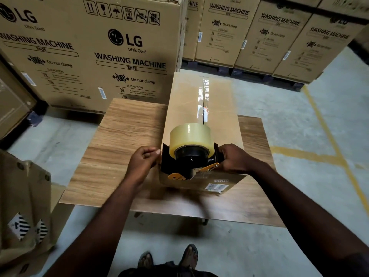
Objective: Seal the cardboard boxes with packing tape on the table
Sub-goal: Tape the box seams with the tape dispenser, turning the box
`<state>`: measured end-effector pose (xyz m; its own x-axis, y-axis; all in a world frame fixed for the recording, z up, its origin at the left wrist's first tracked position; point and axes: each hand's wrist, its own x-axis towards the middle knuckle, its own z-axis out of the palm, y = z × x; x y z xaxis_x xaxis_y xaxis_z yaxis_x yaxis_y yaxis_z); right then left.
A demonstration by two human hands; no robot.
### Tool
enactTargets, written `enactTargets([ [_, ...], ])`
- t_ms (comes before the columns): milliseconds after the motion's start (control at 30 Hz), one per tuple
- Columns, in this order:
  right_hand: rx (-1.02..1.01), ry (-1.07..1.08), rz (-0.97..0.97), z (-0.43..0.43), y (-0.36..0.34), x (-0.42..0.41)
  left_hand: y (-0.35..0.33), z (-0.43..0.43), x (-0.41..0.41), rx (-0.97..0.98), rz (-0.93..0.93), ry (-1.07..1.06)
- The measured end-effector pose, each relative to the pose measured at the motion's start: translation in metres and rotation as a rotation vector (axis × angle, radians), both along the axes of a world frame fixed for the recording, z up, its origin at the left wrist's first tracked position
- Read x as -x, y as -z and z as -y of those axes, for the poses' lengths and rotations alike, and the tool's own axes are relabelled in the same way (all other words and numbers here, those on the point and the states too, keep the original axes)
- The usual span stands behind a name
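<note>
Seemingly light and rigid, the tape dispenser (191, 156) suits a handle grip, our right hand (234, 157) fingers curled round it; whether our curled left hand (142, 162) fingers pinch anything, we cannot tell.

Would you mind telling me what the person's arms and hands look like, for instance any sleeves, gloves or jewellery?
Both forearms are bare, and the left hand and right hand wear no gloves. No watch, bracelet or ring shows. At the frame's lower right corner, dark fabric may be the right arm's sleeve, though that is unclear.
</note>
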<state>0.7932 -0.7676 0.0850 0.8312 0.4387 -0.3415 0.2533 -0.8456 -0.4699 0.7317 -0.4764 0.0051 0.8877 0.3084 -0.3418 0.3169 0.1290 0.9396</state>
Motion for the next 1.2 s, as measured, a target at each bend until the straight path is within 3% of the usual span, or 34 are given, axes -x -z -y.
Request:
enactTargets([
  [267,0.021,-0.07,-0.009,0.005,0.003,0.001,-0.004,0.005,0.01,-0.426,0.149,0.069],
  [567,-0.013,0.013,0.05,0.12,0.018,0.009,-0.007,0.01,0.012,-0.567,0.194,0.048],
  [767,-0.05,-0.038,0.077,0.132,0.043,0.001,-0.017,0.043,0.013,-1.079,0.377,0.264],
  [933,-0.076,-0.082,0.117,0.135,0.051,0.0,-0.025,0.105,0.006,-1.027,0.316,0.471],
  [1067,-0.097,-0.097,0.122,0.136,0.054,0.0,-0.023,0.116,-0.001,-0.917,0.227,0.428],
  [1200,-0.162,-0.113,0.164,0.138,0.057,0.005,-0.021,0.114,0.003,-0.93,0.276,0.412],
])
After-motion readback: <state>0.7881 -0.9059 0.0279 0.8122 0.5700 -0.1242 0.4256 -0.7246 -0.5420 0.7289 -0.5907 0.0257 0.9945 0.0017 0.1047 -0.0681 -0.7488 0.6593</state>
